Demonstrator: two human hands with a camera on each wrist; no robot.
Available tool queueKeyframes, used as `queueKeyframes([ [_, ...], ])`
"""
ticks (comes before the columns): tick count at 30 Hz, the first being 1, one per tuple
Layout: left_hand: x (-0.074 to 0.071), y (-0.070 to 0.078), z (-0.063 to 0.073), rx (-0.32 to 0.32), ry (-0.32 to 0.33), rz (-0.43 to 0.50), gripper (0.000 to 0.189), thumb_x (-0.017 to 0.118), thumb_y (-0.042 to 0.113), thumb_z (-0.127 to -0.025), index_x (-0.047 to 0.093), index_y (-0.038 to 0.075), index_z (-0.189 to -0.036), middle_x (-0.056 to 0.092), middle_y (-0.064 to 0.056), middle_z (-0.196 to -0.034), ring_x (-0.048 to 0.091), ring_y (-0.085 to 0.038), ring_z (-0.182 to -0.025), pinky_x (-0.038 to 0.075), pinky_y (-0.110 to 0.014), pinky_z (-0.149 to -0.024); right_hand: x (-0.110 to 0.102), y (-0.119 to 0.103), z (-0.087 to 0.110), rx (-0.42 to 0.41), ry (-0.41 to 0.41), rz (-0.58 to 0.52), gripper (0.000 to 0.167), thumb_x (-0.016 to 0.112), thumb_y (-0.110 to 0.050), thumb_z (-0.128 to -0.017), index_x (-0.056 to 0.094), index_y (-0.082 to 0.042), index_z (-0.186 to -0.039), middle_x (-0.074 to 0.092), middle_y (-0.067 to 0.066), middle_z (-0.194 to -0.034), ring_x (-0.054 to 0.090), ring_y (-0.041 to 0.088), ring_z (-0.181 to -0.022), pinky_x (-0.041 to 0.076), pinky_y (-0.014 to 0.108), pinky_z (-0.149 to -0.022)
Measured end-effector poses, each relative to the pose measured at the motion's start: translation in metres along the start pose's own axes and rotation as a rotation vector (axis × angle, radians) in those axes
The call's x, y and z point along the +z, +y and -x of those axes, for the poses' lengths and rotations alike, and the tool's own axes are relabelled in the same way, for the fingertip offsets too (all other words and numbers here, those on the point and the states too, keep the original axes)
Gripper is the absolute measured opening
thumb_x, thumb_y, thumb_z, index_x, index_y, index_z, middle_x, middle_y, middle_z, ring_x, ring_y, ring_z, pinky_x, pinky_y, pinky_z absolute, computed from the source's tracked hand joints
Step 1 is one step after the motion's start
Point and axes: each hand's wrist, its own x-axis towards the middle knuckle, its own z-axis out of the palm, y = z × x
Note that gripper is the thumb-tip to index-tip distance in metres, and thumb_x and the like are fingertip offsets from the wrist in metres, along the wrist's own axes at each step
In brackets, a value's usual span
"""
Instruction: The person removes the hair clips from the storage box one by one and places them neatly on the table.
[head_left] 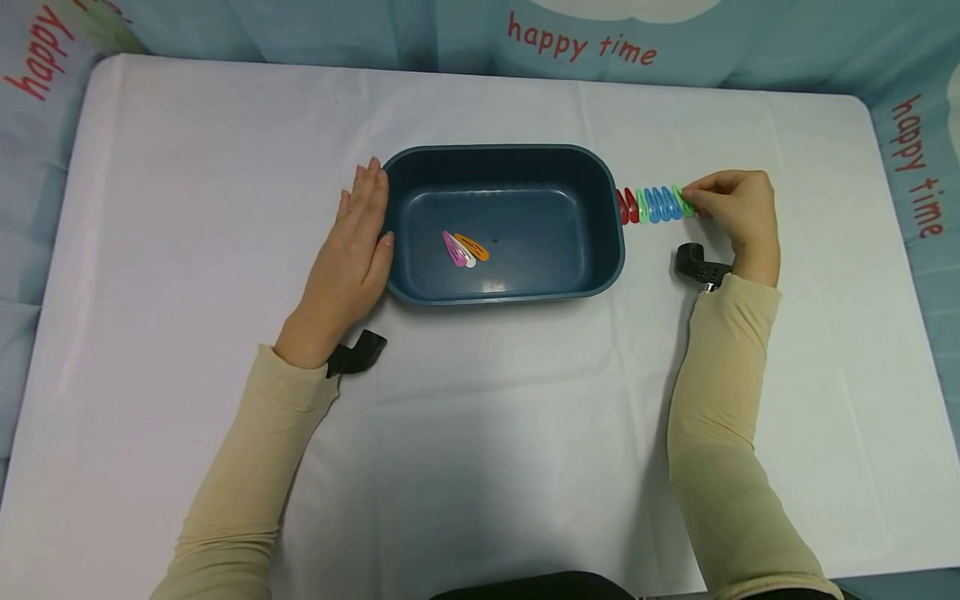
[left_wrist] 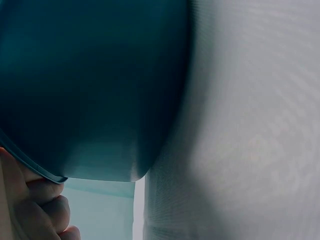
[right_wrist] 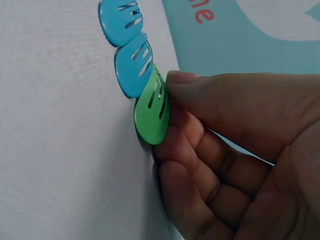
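Observation:
A dark blue plastic basin (head_left: 495, 292) stands on the white-covered table. My left hand (head_left: 347, 250) rests along its left rim with the fingers straight; the left wrist view has the basin's outer wall (left_wrist: 95, 90) close up. Inside lie a pink hair clip (head_left: 453, 250), a white hair clip (head_left: 470, 260) and an orange hair clip (head_left: 474, 247). To the right of the basin runs a row of red, green and blue hair clips (head_left: 655, 205). At the row's right end, my right hand (head_left: 738, 208) pinches a green hair clip (right_wrist: 151, 112) between thumb and fingers, beside a blue hair clip (right_wrist: 134, 65).
The white tablecloth (head_left: 510, 433) spreads around the basin. A blue curtain (head_left: 450, 37) with red lettering hangs behind the table and at its sides. Black camera mounts, a left one (head_left: 358, 353) and a right one (head_left: 701, 265), sit at my wrists.

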Motion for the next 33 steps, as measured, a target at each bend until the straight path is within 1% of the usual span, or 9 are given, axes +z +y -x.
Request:
queueKeyframes([
  [6,-0.005,0.000,0.001,-0.009,0.003,-0.008,0.056,0.037,0.011,-0.096,0.019,-0.006,-0.147,0.016,-0.018,-0.155,0.009,-0.023,-0.143,0.007,-0.040,-0.114,0.000,-0.006,0.001,0.004,-0.005,-0.054,0.016,0.070,-0.014,-0.084,0.073,-0.020,-0.070,0.060,-0.013,-0.072,0.051,0.006,-0.066,0.044,0.013,-0.058],
  [10,-0.007,0.000,0.002,-0.011,0.009,-0.012,0.057,0.038,0.009,-0.096,0.019,-0.006,-0.147,0.016,-0.018,-0.155,0.011,-0.026,-0.143,0.008,-0.042,-0.114,-0.001,-0.008,0.002,0.011,-0.002,-0.126,0.010,0.072,-0.014,-0.083,0.074,-0.016,-0.073,0.061,-0.011,-0.074,0.052,0.006,-0.065,0.045,0.013,-0.059],
  [14,-0.006,0.002,0.001,-0.008,-0.006,-0.001,0.057,0.037,0.009,-0.096,0.018,-0.006,-0.147,0.015,-0.018,-0.155,0.009,-0.025,-0.143,0.007,-0.041,-0.114,-0.006,-0.003,0.006,0.034,0.010,-0.213,0.005,0.074,-0.013,-0.081,0.074,-0.011,-0.076,0.064,-0.009,-0.074,0.057,0.005,-0.065,0.046,0.012,-0.060],
  [16,-0.004,0.003,0.000,-0.003,-0.013,0.004,0.057,0.037,0.010,-0.097,0.018,-0.005,-0.148,0.015,-0.017,-0.155,0.008,-0.024,-0.144,0.006,-0.040,-0.114,-0.009,-0.001,0.008,0.052,0.032,-0.271,0.005,0.075,-0.010,-0.080,0.074,-0.009,-0.075,0.066,-0.008,-0.071,0.060,0.005,-0.063,0.047,0.013,-0.058],
  [21,-0.002,0.003,-0.002,0.013,-0.003,0.009,0.056,0.037,0.009,-0.097,0.019,-0.006,-0.147,0.016,-0.018,-0.155,0.010,-0.026,-0.143,0.007,-0.041,-0.114,-0.014,0.000,0.016,0.060,0.052,-0.495,0.007,0.074,0.001,-0.077,0.074,-0.004,-0.072,0.068,-0.001,-0.068,0.065,0.008,-0.060,0.050,0.015,-0.056],
  [23,-0.002,0.003,-0.001,0.018,-0.002,0.009,0.056,0.038,0.009,-0.097,0.019,-0.006,-0.147,0.017,-0.019,-0.154,0.011,-0.028,-0.143,0.008,-0.042,-0.114,-0.015,-0.003,0.020,0.040,0.035,-0.562,0.007,0.073,0.004,-0.076,0.074,-0.002,-0.073,0.069,0.001,-0.069,0.066,0.009,-0.060,0.051,0.016,-0.056],
  [25,-0.003,0.002,-0.001,0.023,-0.002,0.006,0.056,0.038,0.009,-0.097,0.019,-0.006,-0.147,0.017,-0.019,-0.154,0.012,-0.029,-0.143,0.008,-0.042,-0.114,-0.014,-0.009,0.024,0.020,0.016,-0.591,0.006,0.072,0.005,-0.077,0.074,0.000,-0.075,0.069,0.002,-0.071,0.067,0.011,-0.061,0.051,0.017,-0.057],
  [29,-0.004,0.002,0.001,0.022,0.003,0.006,0.056,0.038,0.009,-0.097,0.019,-0.007,-0.147,0.017,-0.020,-0.154,0.012,-0.029,-0.143,0.008,-0.042,-0.114,-0.007,-0.027,0.035,-0.063,-0.059,-0.594,0.003,0.071,0.003,-0.079,0.073,0.002,-0.081,0.069,0.004,-0.076,0.068,0.014,-0.066,0.052,0.018,-0.062],
  [33,-0.004,0.002,0.003,0.018,0.006,0.008,0.055,0.038,0.008,-0.097,0.020,-0.007,-0.147,0.017,-0.020,-0.154,0.012,-0.029,-0.143,0.008,-0.042,-0.114,0.006,-0.050,0.048,-0.175,-0.161,-0.566,0.007,0.072,-0.002,-0.080,0.073,0.004,-0.084,0.067,0.007,-0.081,0.067,0.016,-0.072,0.053,0.019,-0.066],
])
